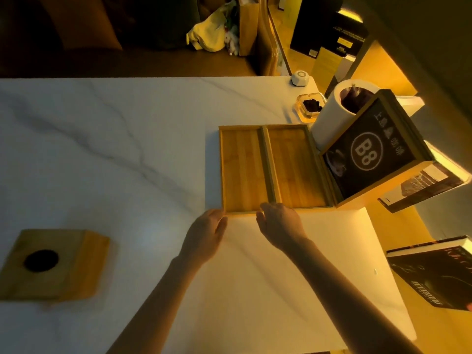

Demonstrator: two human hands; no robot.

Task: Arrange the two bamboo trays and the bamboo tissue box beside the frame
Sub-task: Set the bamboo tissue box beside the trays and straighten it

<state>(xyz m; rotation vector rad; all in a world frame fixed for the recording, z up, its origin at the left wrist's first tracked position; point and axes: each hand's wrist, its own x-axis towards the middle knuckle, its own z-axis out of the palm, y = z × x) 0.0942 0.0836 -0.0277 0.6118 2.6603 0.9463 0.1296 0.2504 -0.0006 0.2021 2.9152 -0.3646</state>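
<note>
Two bamboo trays lie side by side on the white marble table [102, 139]: the left tray [242, 169] and the right tray [296, 167], which touches the black "B8" frame [370, 152] standing tilted to its right. My left hand [207, 233] rests at the near left corner of the left tray, fingers against its edge. My right hand [278, 223] touches the near edge where the two trays meet. Neither hand visibly grips a tray. The bamboo tissue box [51, 264], with a round dark hole on top, sits alone at the near left of the table.
Behind the frame stand a white paper roll [329, 116], a glass ashtray [309, 106] and a small white device [300, 78]. Books lie at the right: one under the frame [424, 185], another nearer [434, 272]. The table's right edge runs close to the frame.
</note>
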